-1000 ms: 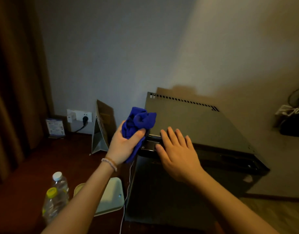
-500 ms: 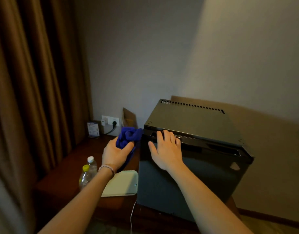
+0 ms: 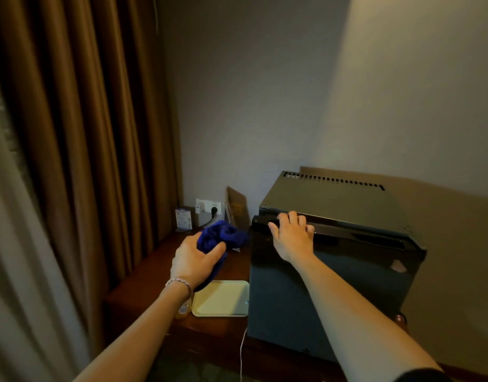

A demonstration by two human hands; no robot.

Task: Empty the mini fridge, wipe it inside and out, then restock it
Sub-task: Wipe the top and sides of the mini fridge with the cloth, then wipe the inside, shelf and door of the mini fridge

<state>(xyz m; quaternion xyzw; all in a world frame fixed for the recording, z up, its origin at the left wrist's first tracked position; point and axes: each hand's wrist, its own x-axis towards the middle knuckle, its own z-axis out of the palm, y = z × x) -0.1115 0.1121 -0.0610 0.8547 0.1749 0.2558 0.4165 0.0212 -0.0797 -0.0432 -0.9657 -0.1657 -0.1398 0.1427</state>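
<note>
Now the mini fridge [image 3: 334, 271] stands on the dark wooden counter [image 3: 143, 274], its door toward the person and seemingly closed. The right hand [image 3: 291, 235] lies on the top edge of the door, fingers curled over the handle strip. The left hand [image 3: 194, 261] grips a bunched blue cloth [image 3: 220, 234] just beside the left side of the fridge, above the counter.

One risk, I think, is the white cable [image 3: 241, 351] that hangs down at the front of the counter near the fridge corner: a pulled door or a moving arm could catch it. A pale tray [image 3: 220, 299] lies just beside the fridge, so a swinging door or a wiping stroke down the side may push it. With only one hand on the door, the fridge could also slide.

The room is dim. The inside of the fridge is hidden. A bottle [image 3: 182, 310] is mostly covered by the left wrist.
</note>
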